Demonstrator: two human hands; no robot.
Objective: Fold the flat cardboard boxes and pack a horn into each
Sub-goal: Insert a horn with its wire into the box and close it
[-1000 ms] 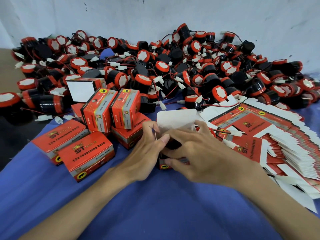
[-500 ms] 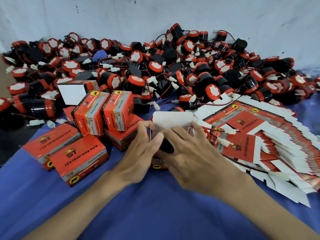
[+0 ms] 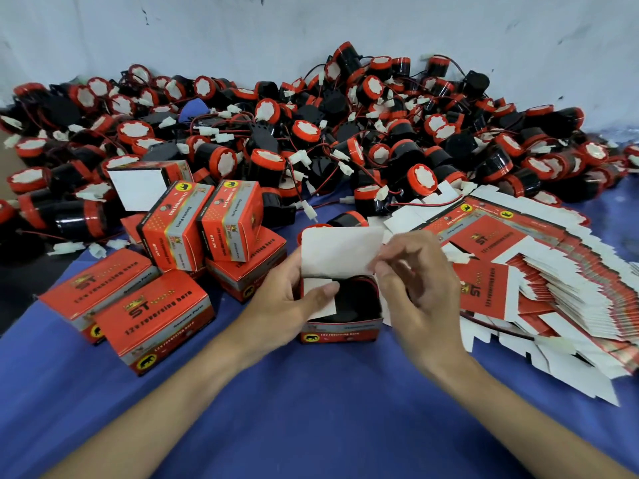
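The blue-covered tabletop is showing a broad open strip along its near edge, crossed only by the two forearms. A heap of red-and-black horns is filling the far edge against the pale wall, from the left corner to the right. Flat cardboard boxes are fanning out along the right edge, their white tabs pointing toward the near side. Packed boxes are crowding the left side, close to that edge. Between these two groups, mid-tabletop, the open box is standing upright with a black horn sitting inside. The left hand is gripping the box's left wall, its thumb pressing a side flap inward. The right hand is pinching the right edge of the raised white lid flap.
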